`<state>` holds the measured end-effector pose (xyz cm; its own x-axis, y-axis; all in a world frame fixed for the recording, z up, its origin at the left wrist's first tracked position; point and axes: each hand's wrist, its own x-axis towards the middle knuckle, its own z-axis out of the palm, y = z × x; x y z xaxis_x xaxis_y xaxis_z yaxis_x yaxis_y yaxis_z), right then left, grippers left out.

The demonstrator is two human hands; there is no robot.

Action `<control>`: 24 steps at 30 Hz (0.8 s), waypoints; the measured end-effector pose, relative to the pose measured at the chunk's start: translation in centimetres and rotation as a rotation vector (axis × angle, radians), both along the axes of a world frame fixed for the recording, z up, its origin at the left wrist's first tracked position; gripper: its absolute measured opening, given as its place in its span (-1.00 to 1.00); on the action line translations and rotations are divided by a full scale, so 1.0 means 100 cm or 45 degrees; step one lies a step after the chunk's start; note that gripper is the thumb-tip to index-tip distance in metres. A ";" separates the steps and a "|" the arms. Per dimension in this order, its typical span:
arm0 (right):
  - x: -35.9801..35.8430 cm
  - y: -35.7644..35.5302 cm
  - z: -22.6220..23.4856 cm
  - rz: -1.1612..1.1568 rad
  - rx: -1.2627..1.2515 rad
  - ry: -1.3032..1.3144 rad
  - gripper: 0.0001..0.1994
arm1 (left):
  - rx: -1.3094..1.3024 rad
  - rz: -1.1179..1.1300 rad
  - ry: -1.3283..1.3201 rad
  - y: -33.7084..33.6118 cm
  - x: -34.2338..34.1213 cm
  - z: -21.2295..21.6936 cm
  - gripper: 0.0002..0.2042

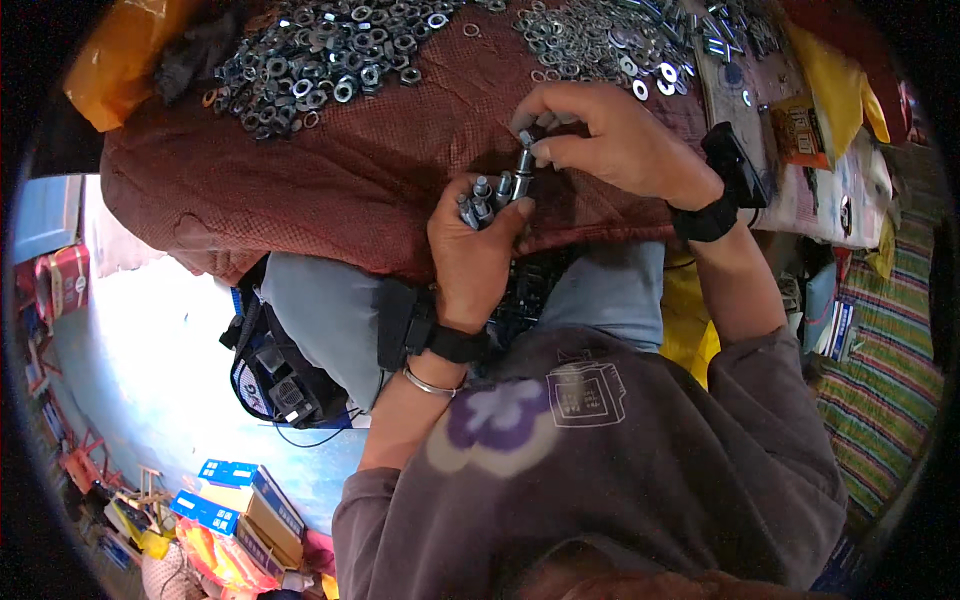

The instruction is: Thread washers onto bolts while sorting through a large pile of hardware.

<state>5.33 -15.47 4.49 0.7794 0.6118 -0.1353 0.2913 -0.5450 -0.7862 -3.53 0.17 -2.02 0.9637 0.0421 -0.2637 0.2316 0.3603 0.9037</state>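
My left hand (468,262) is closed around several shiny metal expansion bolts (482,192), held upright in a bunch with their ends above my fingers. One bolt (523,172) leans out to the right, pressed under my left thumb. My right hand (625,140) has its thumb and forefinger curled round the top of that bolt, where a small nut-like piece (526,138) shows. Both hands are above the near edge of a dark red cloth (400,150). A heap of steel nuts (330,60) lies beyond to the left, and a heap of washers (585,45) lies beyond to the right.
More metal bolts (722,35) lie at the far right. A black phone-like device (738,165) is by my right wrist. An orange box (798,132) and yellow bag (845,85) stand farther right. Blue and tan cartons (250,505) stand on the floor, lower left.
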 end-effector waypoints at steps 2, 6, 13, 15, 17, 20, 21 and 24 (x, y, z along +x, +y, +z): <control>-0.004 -0.003 -0.001 0.040 0.023 -0.009 -0.79 | 0.080 -0.067 -0.001 0.001 -0.001 0.002 -0.83; -0.005 -0.009 0.000 0.078 0.058 0.145 -0.78 | -0.012 -0.082 0.050 0.000 -0.004 0.001 -0.82; -0.018 -0.010 -0.001 0.038 -0.063 0.156 -0.80 | 0.063 -0.135 0.018 0.002 -0.007 0.001 -0.80; -0.026 -0.006 -0.009 0.007 -0.106 -0.061 -0.80 | 0.062 -0.133 0.024 0.002 -0.007 0.001 -0.80; -0.032 -0.002 -0.010 -0.025 -0.152 -0.280 -0.80 | 0.182 -0.119 -0.033 0.001 -0.007 0.001 -0.79; -0.035 0.000 -0.011 -0.088 -0.346 -0.241 -0.80 | 0.274 -0.086 -0.128 0.001 -0.005 -0.003 -0.84; -0.036 -0.001 -0.014 -0.136 -0.164 -0.217 -0.79 | 0.274 -0.087 -0.129 0.000 -0.005 -0.004 -0.84; -0.033 -0.007 -0.011 -0.116 0.021 -0.097 -0.79 | 0.309 -0.076 -0.162 -0.001 -0.006 -0.006 -0.84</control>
